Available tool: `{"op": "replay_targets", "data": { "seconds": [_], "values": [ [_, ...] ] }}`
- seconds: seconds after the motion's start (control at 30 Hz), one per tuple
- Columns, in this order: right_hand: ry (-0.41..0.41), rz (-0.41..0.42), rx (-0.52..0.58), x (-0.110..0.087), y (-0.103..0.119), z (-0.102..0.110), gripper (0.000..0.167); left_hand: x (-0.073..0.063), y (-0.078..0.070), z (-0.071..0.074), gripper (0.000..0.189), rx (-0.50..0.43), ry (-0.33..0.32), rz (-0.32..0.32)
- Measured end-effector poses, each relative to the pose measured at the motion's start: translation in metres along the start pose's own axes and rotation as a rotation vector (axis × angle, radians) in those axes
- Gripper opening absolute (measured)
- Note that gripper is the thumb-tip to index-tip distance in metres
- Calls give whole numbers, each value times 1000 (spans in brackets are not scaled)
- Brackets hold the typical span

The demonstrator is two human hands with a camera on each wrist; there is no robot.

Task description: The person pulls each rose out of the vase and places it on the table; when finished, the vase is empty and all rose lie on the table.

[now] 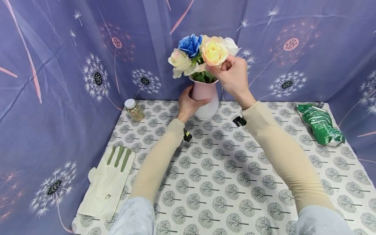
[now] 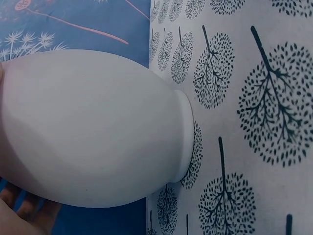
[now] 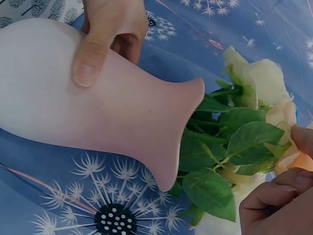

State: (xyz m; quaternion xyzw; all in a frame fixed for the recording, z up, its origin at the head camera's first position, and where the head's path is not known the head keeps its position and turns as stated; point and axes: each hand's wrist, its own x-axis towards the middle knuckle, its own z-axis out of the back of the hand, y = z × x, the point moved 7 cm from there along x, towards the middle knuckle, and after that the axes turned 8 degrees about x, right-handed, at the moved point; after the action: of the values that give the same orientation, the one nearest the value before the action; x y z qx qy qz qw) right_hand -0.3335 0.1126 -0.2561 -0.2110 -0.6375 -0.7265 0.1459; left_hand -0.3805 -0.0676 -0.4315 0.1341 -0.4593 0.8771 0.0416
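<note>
A pink-to-white vase (image 1: pixel 207 99) stands upright on the cloth near the back curtain. My left hand (image 1: pixel 188 103) grips its left side, with the thumb across the front and the fingers going round behind. Artificial roses fill the mouth: a blue rose (image 1: pixel 190 45), a cream rose (image 1: pixel 180 61), a white rose (image 1: pixel 231 46) and a peach-yellow rose (image 1: pixel 214 51). At that peach-yellow bloom, my right hand (image 1: pixel 235 76) pinches the lower petals between thumb and curled fingers. Green leaves (image 3: pixel 254 137) spread between the rim and the blooms in the right wrist view.
A small white-capped jar (image 1: pixel 134 110) stands at the back left. Pale gloves (image 1: pixel 107 182) with green-striped fingers lie at the left edge. A crumpled green packet (image 1: pixel 320 124) lies at the right. Purple dandelion-print curtains (image 1: pixel 293 65) enclose the back and sides.
</note>
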Motion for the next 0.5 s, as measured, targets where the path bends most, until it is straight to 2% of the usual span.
{"op": "replay_targets", "data": {
  "seconds": [0.37, 0.5],
  "values": [
    [-1, 22, 17, 9, 15, 3, 42, 0, 2, 0, 100, -5, 4, 9],
    [-3, 20, 27, 13, 24, 4, 40, 0, 2, -1, 101, -10, 4, 8]
  ]
}}
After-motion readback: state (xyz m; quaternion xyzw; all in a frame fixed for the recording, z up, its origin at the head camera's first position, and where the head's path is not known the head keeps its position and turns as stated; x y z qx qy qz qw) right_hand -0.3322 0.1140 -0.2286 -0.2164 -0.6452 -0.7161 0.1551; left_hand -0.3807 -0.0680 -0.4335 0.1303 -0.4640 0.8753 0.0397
